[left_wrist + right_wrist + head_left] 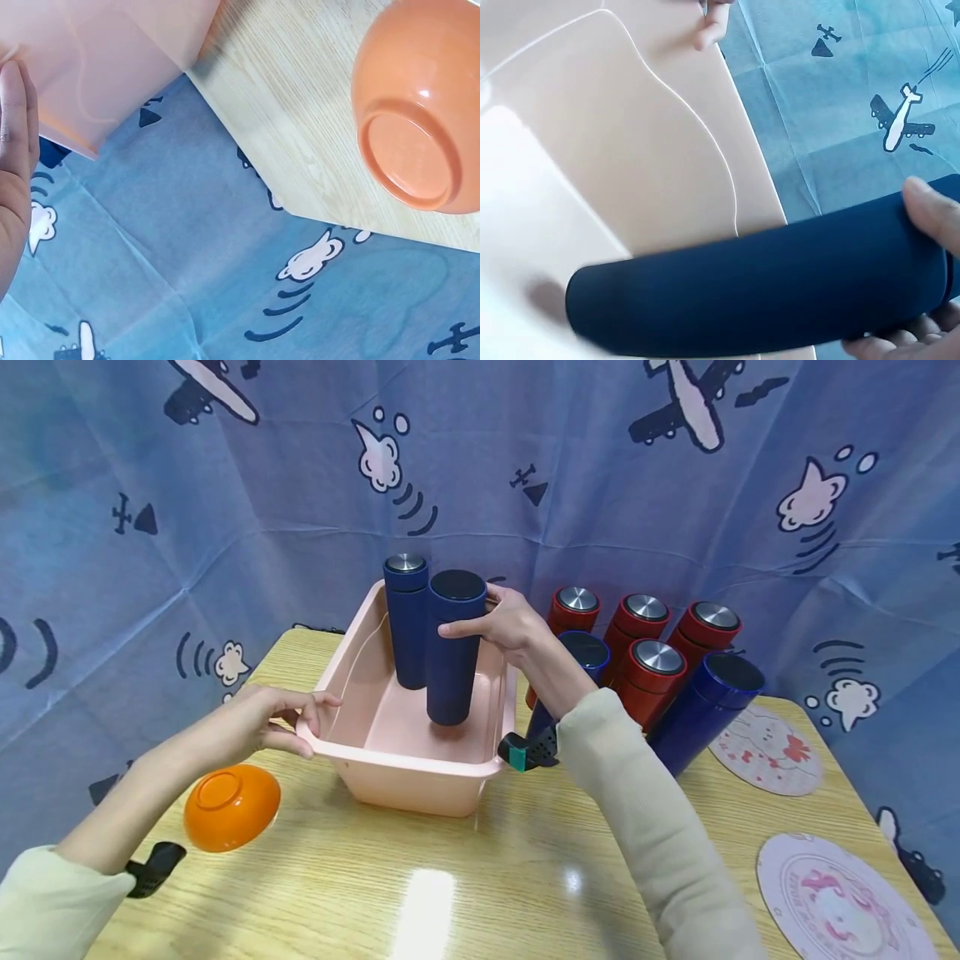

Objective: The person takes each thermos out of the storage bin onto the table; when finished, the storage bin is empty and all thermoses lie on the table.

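Observation:
My right hand [510, 622] grips a dark blue thermos [454, 660] near its black lid, holding it upright inside a pink plastic basin [420, 762]. In the right wrist view the thumb and fingers wrap the upper end of that thermos [765, 289]. Behind it in the basin stands a second blue thermos [406, 618] with a silver-topped lid. My left hand [262, 727] pinches the basin's near left corner, thumb outside and fingers over the rim. The left wrist view shows the fingers [15, 112] against the pink wall.
An upturned orange bowl [232, 808] lies left of the basin. To the right stand several red thermoses [656, 664] and two shiny blue ones, one [708, 706] at the front. Two round printed mats [840, 902] lie on the wooden table [337, 893]. A patterned blue curtain [480, 468] hangs behind.

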Motion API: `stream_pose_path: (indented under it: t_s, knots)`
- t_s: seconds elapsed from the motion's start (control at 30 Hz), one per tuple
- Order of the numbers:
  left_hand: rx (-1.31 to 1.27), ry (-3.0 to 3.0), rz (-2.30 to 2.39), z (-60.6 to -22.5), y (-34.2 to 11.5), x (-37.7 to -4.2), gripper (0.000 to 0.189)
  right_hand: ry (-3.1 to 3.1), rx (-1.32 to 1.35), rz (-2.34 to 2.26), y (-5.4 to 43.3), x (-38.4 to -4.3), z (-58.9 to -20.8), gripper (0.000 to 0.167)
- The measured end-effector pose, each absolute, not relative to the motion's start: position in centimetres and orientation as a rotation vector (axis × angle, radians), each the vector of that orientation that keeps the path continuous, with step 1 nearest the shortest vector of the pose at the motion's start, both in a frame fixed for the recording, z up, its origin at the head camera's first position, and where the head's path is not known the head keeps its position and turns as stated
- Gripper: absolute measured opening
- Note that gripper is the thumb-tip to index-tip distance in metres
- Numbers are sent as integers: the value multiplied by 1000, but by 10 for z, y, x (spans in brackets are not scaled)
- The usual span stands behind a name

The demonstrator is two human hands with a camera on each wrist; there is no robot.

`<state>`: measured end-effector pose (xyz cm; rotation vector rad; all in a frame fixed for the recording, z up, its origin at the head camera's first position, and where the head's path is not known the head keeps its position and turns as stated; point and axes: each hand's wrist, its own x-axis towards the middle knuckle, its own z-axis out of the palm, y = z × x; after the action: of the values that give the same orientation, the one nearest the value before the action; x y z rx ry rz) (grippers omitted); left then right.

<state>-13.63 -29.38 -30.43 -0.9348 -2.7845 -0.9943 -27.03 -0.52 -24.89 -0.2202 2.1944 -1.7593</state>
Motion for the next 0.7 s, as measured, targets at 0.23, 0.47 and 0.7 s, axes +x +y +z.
stream_pose_path:
  t_s: [0.23, 0.47, 0.7]
  knots:
    - [-952, -2763, -988, -305, -293, -137, 24, 2292, -333, -1754, 7, -263, -244, 65]
    - [-976, -2750, -989, -305, -294, -137, 25, 2410, -365, -1721, 18, -247, -237, 63]
    - [-979, -2741, -962, -306, -294, -137, 25, 2462, -438, -1777, 27, -236, -223, 60]
